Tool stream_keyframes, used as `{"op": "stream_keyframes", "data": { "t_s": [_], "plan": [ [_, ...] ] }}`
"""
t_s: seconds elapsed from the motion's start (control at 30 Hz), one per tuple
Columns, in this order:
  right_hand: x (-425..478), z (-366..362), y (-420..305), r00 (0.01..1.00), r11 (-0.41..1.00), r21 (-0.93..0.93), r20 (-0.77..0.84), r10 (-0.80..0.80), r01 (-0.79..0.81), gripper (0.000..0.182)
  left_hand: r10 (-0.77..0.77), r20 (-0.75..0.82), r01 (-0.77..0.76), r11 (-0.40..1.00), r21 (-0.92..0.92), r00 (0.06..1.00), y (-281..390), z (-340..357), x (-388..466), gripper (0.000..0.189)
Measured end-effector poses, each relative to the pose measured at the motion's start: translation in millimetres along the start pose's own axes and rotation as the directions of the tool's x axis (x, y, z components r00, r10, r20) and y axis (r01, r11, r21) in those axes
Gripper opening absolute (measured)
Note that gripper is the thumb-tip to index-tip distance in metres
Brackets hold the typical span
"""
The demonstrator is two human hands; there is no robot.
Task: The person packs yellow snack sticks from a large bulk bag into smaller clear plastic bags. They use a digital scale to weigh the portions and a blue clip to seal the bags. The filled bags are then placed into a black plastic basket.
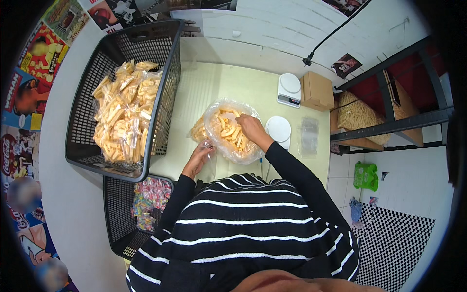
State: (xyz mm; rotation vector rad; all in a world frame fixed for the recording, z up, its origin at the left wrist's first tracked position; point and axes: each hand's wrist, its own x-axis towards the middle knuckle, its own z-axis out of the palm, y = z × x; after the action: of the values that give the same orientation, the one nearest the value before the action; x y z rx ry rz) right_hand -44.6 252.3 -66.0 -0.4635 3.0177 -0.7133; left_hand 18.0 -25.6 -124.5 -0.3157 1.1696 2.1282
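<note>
A large clear plastic bag [233, 155] stands open on the pale table, full of yellow stick-shaped snacks [228, 127]. My right hand [252, 128] reaches into its mouth from the right, fingers closed around what looks like a whitish translucent scoop [230, 116]; the grip is partly hidden. Left of the bag's lower edge, my left hand [199, 158] holds a small clear plastic bag [210, 160] between thumb and fingers. Another bag of the snacks [198, 130] lies against the large bag's left side.
A black plastic crate [168, 98] at the left holds many bagged snacks [122, 116]. Below it, another crate [113, 219] contains wrapped candies [153, 193]. Two white scales [290, 84] [279, 128], a cardboard box [317, 91] and flat clear bags [309, 137] are at the right.
</note>
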Motion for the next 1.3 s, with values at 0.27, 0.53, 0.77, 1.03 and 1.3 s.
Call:
{"op": "stream_keyframes", "data": {
  "t_s": [0.27,0.53,0.77,1.03,1.3],
  "plan": [
    [15.3,-4.3,-7.6,0.991,0.994,0.014,0.086,0.106,-0.107,0.024,0.036,0.037,-0.035,0.998,-0.046,0.999,-0.6,-2.3,5.1,0.056],
    [21.5,-3.3,9.0,0.964,0.964,0.135,0.173,0.204,-0.229,0.022,0.087,0.035,-0.088,0.996,0.02,0.996,13.1,14.5,8.5,0.064],
    [16.0,12.5,10.5,0.929,0.915,0.25,0.276,0.245,-0.315,0.024,0.108,0.034,-0.111,0.988,0.11,0.994,16.9,19.4,11.8,0.063],
    [7.2,0.3,24.1,0.908,0.76,0.504,0.303,0.29,-0.41,0.025,0.144,-0.001,-0.139,0.959,0.247,0.99,23.1,16.0,3.6,0.059],
    [-13.1,-49.1,35.8,0.837,0.41,0.734,0.427,0.343,-0.542,0.028,0.524,0.135,-0.366,0.367,0.855,0.841,72.6,28.0,-31.8,0.063]
  ]
}}
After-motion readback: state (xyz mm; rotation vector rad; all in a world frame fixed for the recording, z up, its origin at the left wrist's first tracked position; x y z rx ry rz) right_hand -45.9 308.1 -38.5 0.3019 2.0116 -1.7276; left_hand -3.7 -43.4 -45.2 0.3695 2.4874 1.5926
